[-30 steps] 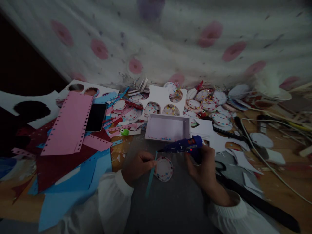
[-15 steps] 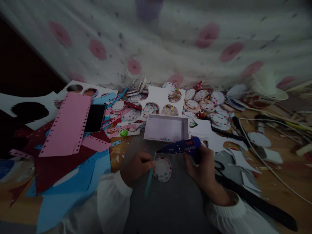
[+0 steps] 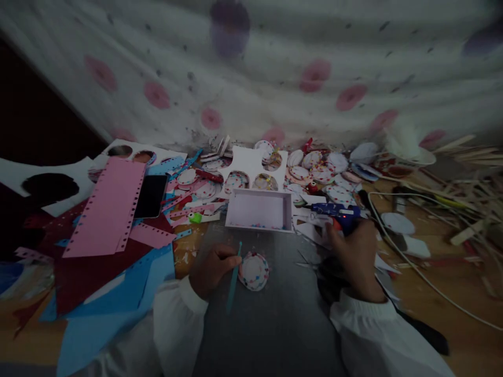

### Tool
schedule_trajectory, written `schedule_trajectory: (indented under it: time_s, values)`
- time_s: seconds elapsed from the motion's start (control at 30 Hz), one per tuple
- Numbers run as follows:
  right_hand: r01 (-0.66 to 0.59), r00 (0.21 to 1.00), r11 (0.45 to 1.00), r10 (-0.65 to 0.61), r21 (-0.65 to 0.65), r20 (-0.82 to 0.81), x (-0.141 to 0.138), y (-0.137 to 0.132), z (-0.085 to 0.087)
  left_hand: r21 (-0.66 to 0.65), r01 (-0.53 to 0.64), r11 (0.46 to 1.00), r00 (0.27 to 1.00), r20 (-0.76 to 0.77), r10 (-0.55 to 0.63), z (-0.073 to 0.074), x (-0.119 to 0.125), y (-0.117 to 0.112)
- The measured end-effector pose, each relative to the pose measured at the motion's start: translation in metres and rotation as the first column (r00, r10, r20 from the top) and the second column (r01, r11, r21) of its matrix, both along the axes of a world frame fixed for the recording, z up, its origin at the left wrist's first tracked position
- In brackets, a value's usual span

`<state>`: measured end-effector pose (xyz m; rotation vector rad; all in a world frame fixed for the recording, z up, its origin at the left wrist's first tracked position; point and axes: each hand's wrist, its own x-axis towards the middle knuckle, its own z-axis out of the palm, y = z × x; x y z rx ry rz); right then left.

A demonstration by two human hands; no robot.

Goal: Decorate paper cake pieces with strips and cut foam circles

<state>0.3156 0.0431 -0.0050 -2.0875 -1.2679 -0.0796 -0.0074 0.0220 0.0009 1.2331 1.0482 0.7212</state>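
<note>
Thin teal paper strip [image 3: 234, 275], pinched near its top between the left fingers [image 3: 229, 257], slanting down past them, round white paper disc [image 3: 254, 271] with speckled coloured rim, flat just right of those fingers, dark blue glue gun [image 3: 334, 211], gripped in the right fingers [image 3: 337, 234], nozzle pointing left, small red light lit

No text, label, brand, number or sign can be read; the view is dim and blurred. No marking is legible on the glue gun [image 3: 334, 211], at 2 o'clock from the paper disc [image 3: 254, 271], on the paper strip [image 3: 233, 277], or on the dark phone [image 3: 149, 196] at 10 o'clock.
</note>
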Motion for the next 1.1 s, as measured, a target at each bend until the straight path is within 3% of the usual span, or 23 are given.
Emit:
schedule_trajectory:
  time_s: [0.1,0.17,0.23,0.3,0.37,0.4,0.47,0.53,0.6,0.7,0.77,0.9,1.0,1.1]
  values:
    - [0.014,0.997,0.998,-0.009,-0.069,0.072,0.006,0.003,-0.006,0.002,-0.082,0.997,0.997,-0.006,0.082,0.004,0.004,-0.001]
    - [-0.035,0.992,0.998,0.029,0.047,0.124,-0.001,0.001,-0.002,0.010,-0.144,0.990,0.990,-0.009,0.144,0.012,0.009,-0.003]
    - [-0.172,0.981,0.961,0.147,0.217,0.127,-0.015,-0.006,0.007,0.016,-0.203,0.979,0.979,-0.009,0.203,0.024,0.015,-0.005]
    - [-0.385,0.922,0.855,0.375,0.347,0.099,-0.035,-0.017,0.017,0.019,-0.258,0.966,0.966,-0.015,0.258,0.036,0.023,-0.009]
    - [-0.657,0.741,0.653,0.653,0.377,0.160,-0.057,-0.030,0.023,0.036,-0.291,0.956,0.955,-0.046,0.293,0.047,0.034,-0.012]
    - [-0.753,0.637,0.545,0.743,0.369,0.202,-0.068,-0.037,0.024,0.048,-0.297,0.954,0.952,-0.066,0.300,0.051,0.040,-0.014]
    - [-0.876,0.463,0.391,0.845,0.281,0.268,-0.085,-0.047,0.024,0.081,-0.286,0.955,0.950,-0.110,0.294,0.057,0.052,-0.017]
    - [-0.926,0.366,0.304,0.868,0.224,0.336,-0.094,-0.052,0.023,0.110,-0.257,0.960,0.949,-0.156,0.272,0.059,0.065,-0.020]
    - [-0.942,0.326,0.257,0.859,0.218,0.395,-0.095,-0.052,0.023,0.128,-0.210,0.969,0.953,-0.194,0.232,0.059,0.076,-0.022]
    - [-0.939,0.327,0.234,0.836,0.252,0.441,-0.089,-0.050,0.026,0.173,-0.172,0.970,0.951,-0.227,0.209,0.059,0.087,-0.022]
    - [-0.931,0.344,0.251,0.846,0.265,0.408,-0.086,-0.049,0.027,0.224,-0.169,0.960,0.940,-0.257,0.225,0.061,0.093,-0.021]
    - [-0.885,0.356,0.300,0.928,0.356,0.105,-0.085,-0.050,0.021,0.288,-0.090,0.954,0.930,-0.320,0.184,0.067,0.094,-0.017]
    - [-0.731,0.420,0.392,0.904,0.558,-0.085,-0.088,-0.049,0.014,0.399,-0.065,0.915,0.919,-0.334,0.211,0.070,0.080,-0.014]
    - [-0.523,0.516,0.495,0.832,0.694,-0.205,-0.091,-0.047,0.014,0.559,-0.022,0.829,0.892,-0.363,0.268,0.068,0.053,-0.009]
